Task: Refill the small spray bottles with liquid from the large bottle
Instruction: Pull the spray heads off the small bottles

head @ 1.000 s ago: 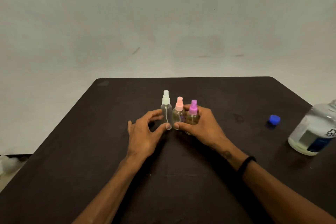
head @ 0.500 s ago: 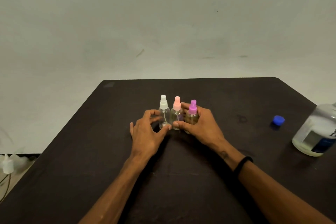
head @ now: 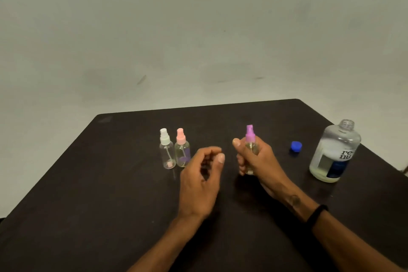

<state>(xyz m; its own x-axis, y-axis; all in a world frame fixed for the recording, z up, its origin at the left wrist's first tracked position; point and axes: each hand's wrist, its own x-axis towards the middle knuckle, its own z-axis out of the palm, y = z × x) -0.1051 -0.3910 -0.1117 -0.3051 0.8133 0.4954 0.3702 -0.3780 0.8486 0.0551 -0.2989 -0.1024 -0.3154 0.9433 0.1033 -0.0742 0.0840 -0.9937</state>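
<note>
From the head view, the only one I have, I read the job as barely begun. The right hand (head: pixel 257 161) is wrapped around the small clear spray bottle with the purple pump top (head: pixel 250 146), holding it upright over the dark table (head: pixel 110 183), between the other two small bottles and the big one; its top is on, so nothing can go in yet. The left hand (head: pixel 203 174) holds nothing, fingers loosely curled with the thumb near the forefinger, hovering just beside the right hand (I would guess it is headed for that purple top, but that is my guess). To the left, the small clear spray bottle with the white pump top (head: pixel 167 150) and the small clear spray bottle with the pink pump top (head: pixel 182 149) stand upright and touching or nearly so, both capped. The white-topped one looks empty; the pink-topped one and the purple one show a faint tint, though I cannot tell how much liquid either holds. At the right the large clear bottle with a dark label (head: pixel 334 152) stands open and partly full, its round blue cap (head: pixel 295 147) lying on the table just beside it. So one step looks done, the big bottle being opened; unscrewing, pouring and recapping remain for all three.
</note>
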